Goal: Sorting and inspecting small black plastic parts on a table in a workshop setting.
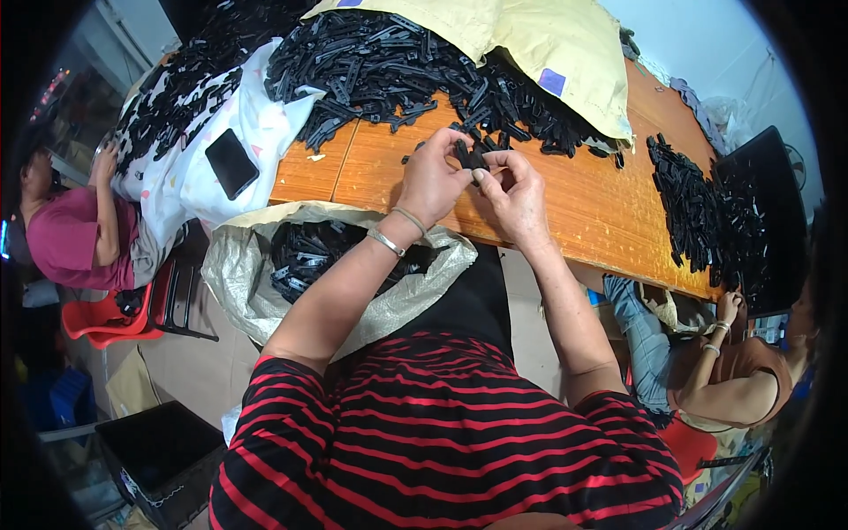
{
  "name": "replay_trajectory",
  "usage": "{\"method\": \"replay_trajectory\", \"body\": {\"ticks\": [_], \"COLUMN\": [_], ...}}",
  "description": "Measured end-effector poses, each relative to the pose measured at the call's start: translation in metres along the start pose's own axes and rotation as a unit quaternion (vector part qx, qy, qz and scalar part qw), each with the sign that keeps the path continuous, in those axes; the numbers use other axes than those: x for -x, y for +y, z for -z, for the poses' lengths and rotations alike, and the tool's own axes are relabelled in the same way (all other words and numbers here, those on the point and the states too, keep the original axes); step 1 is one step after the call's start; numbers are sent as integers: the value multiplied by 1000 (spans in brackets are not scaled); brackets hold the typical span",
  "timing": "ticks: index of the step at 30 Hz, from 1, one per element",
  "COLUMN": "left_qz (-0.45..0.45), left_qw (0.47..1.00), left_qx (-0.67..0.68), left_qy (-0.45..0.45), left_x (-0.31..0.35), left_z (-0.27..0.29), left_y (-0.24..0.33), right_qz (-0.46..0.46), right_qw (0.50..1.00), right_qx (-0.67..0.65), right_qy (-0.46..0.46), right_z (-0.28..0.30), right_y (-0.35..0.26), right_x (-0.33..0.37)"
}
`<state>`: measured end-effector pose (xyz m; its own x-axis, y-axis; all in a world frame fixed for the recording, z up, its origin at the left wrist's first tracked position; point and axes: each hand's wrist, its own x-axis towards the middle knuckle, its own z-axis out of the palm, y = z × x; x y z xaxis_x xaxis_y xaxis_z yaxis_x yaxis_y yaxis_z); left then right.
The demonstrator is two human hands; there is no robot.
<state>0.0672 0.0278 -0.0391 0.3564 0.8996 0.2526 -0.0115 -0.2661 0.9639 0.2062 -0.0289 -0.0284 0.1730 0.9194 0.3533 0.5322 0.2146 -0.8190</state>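
Note:
Over the front edge of the wooden table (pixel 389 172), my two hands meet around a few small black plastic parts (pixel 471 157). My left hand (pixel 430 177), with a bracelet and a band at its wrist, pinches them from the left. My right hand (pixel 517 196) closes on them from the other side, thumb and fingertips together. The parts' exact shape is partly hidden by my fingers. Just beyond lies a large heap of similar long black parts (pixel 371 66). Below my left forearm, an open woven sack (pixel 234 265) holds more of them.
A yellowish sack (pixel 556 44) lies across the heap. On white cloth at left rests a phone (pixel 231 164). More black parts (pixel 680 203) and a black tray (pixel 764 221) are at right. One person (pixel 84 225) sits left, another (pixel 733 380) right. A black crate (pixel 159 450) stands lower left.

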Motion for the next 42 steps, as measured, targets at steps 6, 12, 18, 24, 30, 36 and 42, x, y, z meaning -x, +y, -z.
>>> {"method": "replay_trajectory", "body": {"ticks": [6,12,18,24,30,36,42], "left_qz": [-6,-23,-41,-71,-171,-135,-126], "left_qw": [1000,998,997,993,983,988,986], "left_qx": [23,61,57,89,-36,-7,24], "left_qy": [-2,-3,-9,15,51,76,103], "left_x": [3,4,6,23,22,27,27], "left_z": [2,2,2,-4,5,3,-1], "left_y": [-4,-11,-6,27,36,38,39], "right_qz": [35,62,90,125,60,-4,23], "right_qw": [999,997,995,990,994,995,997], "right_qx": [7,17,21,30,-83,-90,-68], "right_qy": [25,32,44,52,37,-30,8], "right_z": [-3,-2,0,1,2,0,-9], "right_y": [0,-4,-4,-17,-32,-22,-21], "right_x": [0,1,1,2,-1,-1,-4]}}
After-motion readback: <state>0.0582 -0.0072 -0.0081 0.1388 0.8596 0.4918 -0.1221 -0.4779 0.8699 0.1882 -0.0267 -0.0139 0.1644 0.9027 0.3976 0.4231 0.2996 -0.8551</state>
